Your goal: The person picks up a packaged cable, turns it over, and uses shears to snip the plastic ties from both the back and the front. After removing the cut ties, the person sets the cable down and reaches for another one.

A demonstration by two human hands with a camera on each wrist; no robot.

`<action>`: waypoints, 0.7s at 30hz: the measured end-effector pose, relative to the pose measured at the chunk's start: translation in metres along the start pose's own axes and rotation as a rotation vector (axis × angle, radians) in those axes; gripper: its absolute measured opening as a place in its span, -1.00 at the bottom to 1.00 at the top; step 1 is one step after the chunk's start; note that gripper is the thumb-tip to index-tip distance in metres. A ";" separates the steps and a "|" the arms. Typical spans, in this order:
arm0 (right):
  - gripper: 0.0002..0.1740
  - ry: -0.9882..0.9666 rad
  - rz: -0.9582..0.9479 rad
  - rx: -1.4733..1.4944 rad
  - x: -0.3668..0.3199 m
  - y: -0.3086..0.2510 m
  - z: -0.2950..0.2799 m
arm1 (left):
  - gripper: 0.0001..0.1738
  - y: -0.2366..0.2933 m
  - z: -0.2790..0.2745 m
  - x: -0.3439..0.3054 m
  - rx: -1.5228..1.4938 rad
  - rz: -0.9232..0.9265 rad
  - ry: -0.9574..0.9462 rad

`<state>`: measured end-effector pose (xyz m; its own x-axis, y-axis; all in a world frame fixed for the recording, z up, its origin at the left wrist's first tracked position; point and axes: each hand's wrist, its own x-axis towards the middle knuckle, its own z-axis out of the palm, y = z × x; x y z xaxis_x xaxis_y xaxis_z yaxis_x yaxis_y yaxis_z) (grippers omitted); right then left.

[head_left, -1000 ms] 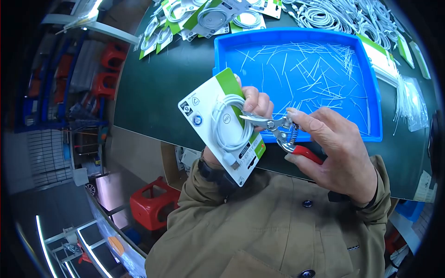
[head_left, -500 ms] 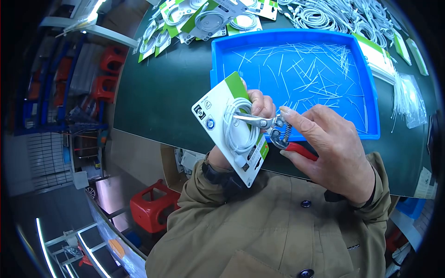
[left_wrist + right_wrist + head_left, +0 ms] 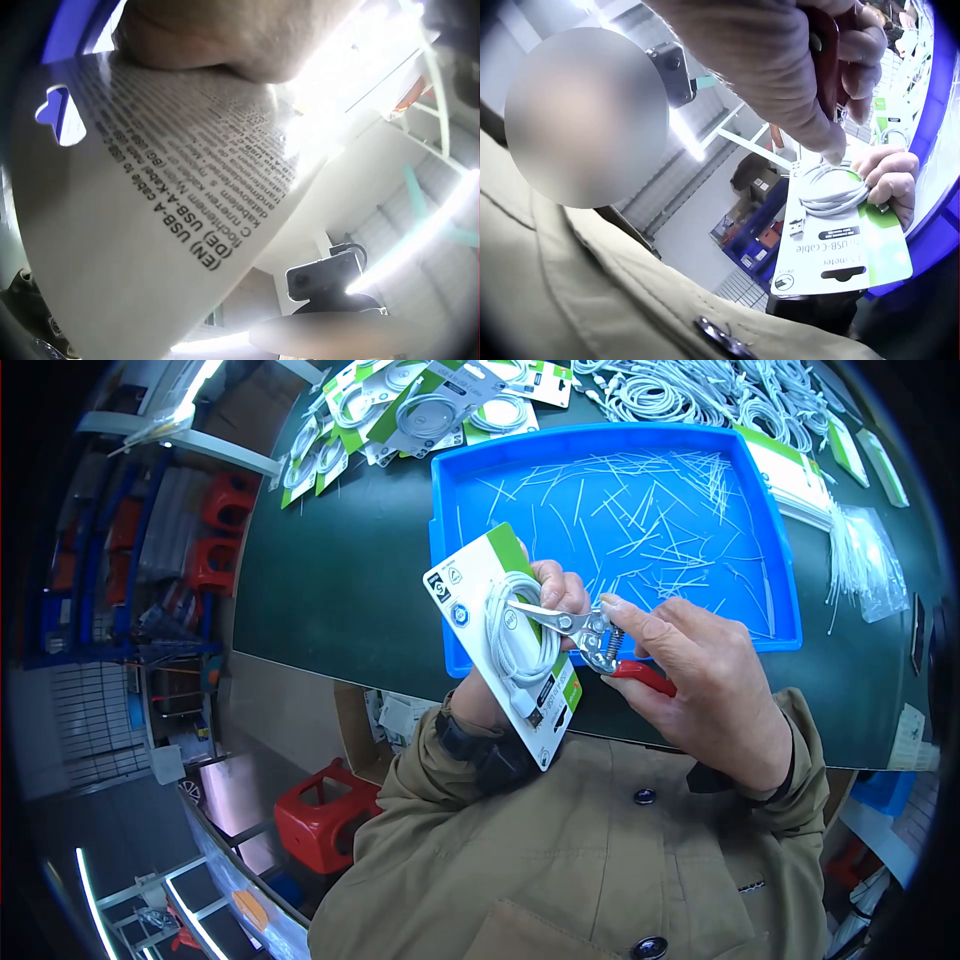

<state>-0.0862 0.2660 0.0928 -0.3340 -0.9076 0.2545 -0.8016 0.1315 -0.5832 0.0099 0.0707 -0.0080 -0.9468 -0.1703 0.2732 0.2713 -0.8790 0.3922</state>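
The left hand (image 3: 562,588) grips a white and green card (image 3: 467,572) from its right edge and back, fingers curled over the edge. A coiled white cable (image 3: 497,628) lies on the card's front, its USB plug (image 3: 527,708) toward the bottom. Red-handled cutters (image 3: 593,635) are held by the right hand (image 3: 715,685), their blade tips over the coil near the left fingers. In the left wrist view the card's printed back (image 3: 142,217) fills much of the picture. The right wrist view shows the card front (image 3: 840,247) and the right hand (image 3: 780,67) around the red handle.
A blue tray (image 3: 785,575) with scattered thin white ties stands behind the hands. Packed cable cards (image 3: 430,415) are piled at the back left and loose coiled cables (image 3: 660,395) at the back right. At right lie a tie bundle and a clear bag (image 3: 872,565). A red stool (image 3: 325,815) stands lower left.
The cutters have moved from the coil's right side to inside the coil's upper part, and the card has turned slightly. The tray and table items appear shifted left in the head view.
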 end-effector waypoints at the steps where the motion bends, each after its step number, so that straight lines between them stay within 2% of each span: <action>1: -0.28 -0.015 0.000 0.020 -0.001 0.002 -0.002 | -0.42 0.001 -0.008 0.000 0.005 -0.036 -0.027; 4: -0.24 0.039 0.108 0.122 -0.001 -0.001 -0.011 | -0.55 0.008 -0.052 -0.004 -0.102 -0.252 -0.100; 7: -0.32 0.179 0.063 0.181 0.003 0.009 -0.004 | -0.57 -0.014 -0.057 -0.001 -0.157 -0.287 -0.142; 8: -0.37 0.193 0.065 0.201 0.005 0.011 -0.004 | -0.58 -0.017 -0.053 -0.004 -0.146 -0.329 -0.075; 11: -0.49 0.180 0.190 0.466 0.012 0.013 0.000 | -0.64 -0.017 0.003 -0.007 0.022 -0.347 0.196; 12: -0.59 0.221 0.144 0.463 0.015 0.018 0.003 | -0.65 -0.018 0.022 -0.009 0.106 -0.353 0.352; 13: -0.60 0.219 0.155 0.533 0.017 0.020 0.003 | -0.67 -0.018 0.033 -0.007 0.194 -0.356 0.509; 14: -0.60 0.216 0.164 0.606 0.019 0.021 0.003 | -0.68 -0.018 0.039 -0.003 0.309 -0.358 0.418; 16: -0.61 0.181 0.223 0.820 0.023 0.013 -0.002 | -0.67 -0.023 0.032 0.002 0.529 -0.363 0.388; 20: -0.63 0.197 0.122 0.614 0.025 0.025 0.006 | -0.68 -0.022 0.040 0.003 0.750 -0.303 0.311; 21: -0.63 0.157 0.176 0.671 0.024 0.024 0.003 | -0.69 -0.024 0.039 0.001 0.777 -0.294 0.329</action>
<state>-0.1120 0.2457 0.0825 -0.5387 -0.8204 0.1918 -0.2676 -0.0492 -0.9623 0.0088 0.1092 0.0175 -0.9660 -0.2097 -0.1513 -0.0627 -0.3774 0.9239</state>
